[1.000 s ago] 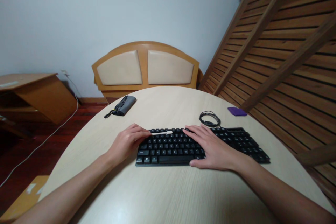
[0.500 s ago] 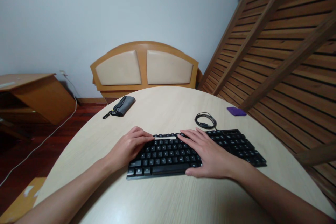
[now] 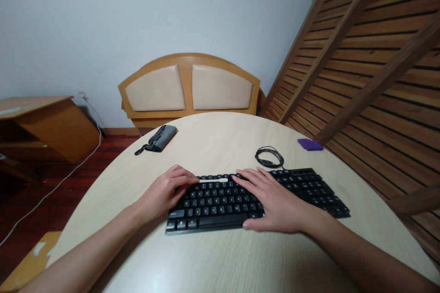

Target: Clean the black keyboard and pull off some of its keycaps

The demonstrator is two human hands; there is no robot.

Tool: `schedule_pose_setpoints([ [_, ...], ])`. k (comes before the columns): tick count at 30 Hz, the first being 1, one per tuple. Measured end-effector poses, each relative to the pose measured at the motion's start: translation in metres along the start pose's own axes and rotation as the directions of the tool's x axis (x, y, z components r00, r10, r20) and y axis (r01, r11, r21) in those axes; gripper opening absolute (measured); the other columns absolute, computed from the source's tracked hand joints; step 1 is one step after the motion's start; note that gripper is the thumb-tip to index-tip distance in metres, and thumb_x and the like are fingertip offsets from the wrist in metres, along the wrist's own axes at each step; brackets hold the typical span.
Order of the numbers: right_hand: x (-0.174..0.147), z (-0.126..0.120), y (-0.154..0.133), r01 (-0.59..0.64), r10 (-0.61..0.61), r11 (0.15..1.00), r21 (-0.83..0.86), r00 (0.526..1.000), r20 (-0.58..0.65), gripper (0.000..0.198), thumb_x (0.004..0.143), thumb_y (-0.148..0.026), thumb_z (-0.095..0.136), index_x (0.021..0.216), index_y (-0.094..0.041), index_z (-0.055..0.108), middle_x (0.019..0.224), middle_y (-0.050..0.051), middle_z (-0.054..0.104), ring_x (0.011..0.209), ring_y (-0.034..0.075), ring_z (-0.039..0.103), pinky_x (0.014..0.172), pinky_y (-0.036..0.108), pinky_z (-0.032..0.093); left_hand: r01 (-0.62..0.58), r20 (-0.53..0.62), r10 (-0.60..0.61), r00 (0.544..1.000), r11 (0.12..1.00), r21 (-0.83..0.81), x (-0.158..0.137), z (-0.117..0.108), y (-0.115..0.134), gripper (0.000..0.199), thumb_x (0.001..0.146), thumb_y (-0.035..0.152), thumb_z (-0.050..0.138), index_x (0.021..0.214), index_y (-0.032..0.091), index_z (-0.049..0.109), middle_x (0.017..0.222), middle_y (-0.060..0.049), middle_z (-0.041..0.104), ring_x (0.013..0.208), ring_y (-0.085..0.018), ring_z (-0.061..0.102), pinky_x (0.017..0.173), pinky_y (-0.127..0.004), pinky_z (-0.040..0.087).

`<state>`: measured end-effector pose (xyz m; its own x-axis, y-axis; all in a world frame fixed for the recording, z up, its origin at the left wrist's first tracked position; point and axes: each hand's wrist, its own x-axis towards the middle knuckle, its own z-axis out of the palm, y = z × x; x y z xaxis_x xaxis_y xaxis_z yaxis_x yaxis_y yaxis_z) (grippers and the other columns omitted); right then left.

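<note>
A black keyboard (image 3: 213, 210) lies on the round table in front of me. My left hand (image 3: 170, 190) is over its left end, with the fingers pinched on a white cotton swab (image 3: 213, 180). The swab points right and lies along the gap between the top row of keys and the number row. My right hand (image 3: 275, 199) rests flat across the middle-right of the keyboard, fingers spread and thumb at the front edge. It covers some of the keys.
On the pale round table (image 3: 213, 146), a grey pouch (image 3: 163, 138) with a cord lies at the back left. The coiled keyboard cable (image 3: 269, 157) sits behind the keyboard, and a folded purple cloth (image 3: 310, 144) lies at the right edge. Wooden slats (image 3: 371, 78) lean on the right.
My left hand has shifted slightly left, drawing the cotton swab along the gap between the keys. My right hand stays in place on the keyboard.
</note>
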<state>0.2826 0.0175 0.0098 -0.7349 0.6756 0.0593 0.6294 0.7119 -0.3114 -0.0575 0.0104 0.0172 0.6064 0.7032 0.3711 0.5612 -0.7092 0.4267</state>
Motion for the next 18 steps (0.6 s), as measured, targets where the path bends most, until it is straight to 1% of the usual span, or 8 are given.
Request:
schedule_pose_setpoints([
  [4, 0.001, 0.000, -0.001, 0.003, -0.003, 1.000, 0.000, 1.000, 0.002, 0.102, 0.074, -0.075, 0.066, 0.157, -0.023, 0.035, 0.162, 0.015, 0.033, 0.149, 0.038, 0.027, 0.121, 0.063, 0.013, -0.003, 0.011, 0.003, 1.000, 1.000, 0.014, 0.000, -0.001, 0.002, 0.031, 0.102, 0.015, 0.044, 0.120, 0.023, 0.067, 0.109, -0.008, 0.071, 0.100, -0.023, 0.060, 0.085, -0.044, 0.054],
  [12, 0.002, -0.003, -0.002, -0.004, 0.004, 1.000, -0.016, 1.000, 0.024, 0.103, 0.075, -0.077, 0.065, 0.157, -0.022, 0.035, 0.162, 0.016, 0.032, 0.149, 0.038, 0.025, 0.121, 0.062, 0.013, 0.045, 0.023, -0.046, 0.999, 0.998, 0.052, -0.002, -0.011, 0.002, 0.030, 0.103, 0.017, 0.042, 0.117, 0.023, 0.068, 0.105, -0.007, 0.070, 0.098, -0.022, 0.061, 0.084, -0.040, 0.055],
  [18, 0.001, -0.002, -0.002, -0.002, 0.002, 1.000, -0.003, 1.000, 0.022, 0.103, 0.075, -0.077, 0.064, 0.157, -0.023, 0.035, 0.162, 0.015, 0.032, 0.149, 0.038, 0.026, 0.122, 0.062, 0.013, -0.011, 0.055, 0.004, 0.998, 0.990, 0.143, -0.005, -0.010, 0.017, 0.028, 0.097, 0.016, 0.048, 0.113, 0.021, 0.070, 0.098, -0.008, 0.070, 0.089, -0.022, 0.066, 0.075, -0.036, 0.057],
])
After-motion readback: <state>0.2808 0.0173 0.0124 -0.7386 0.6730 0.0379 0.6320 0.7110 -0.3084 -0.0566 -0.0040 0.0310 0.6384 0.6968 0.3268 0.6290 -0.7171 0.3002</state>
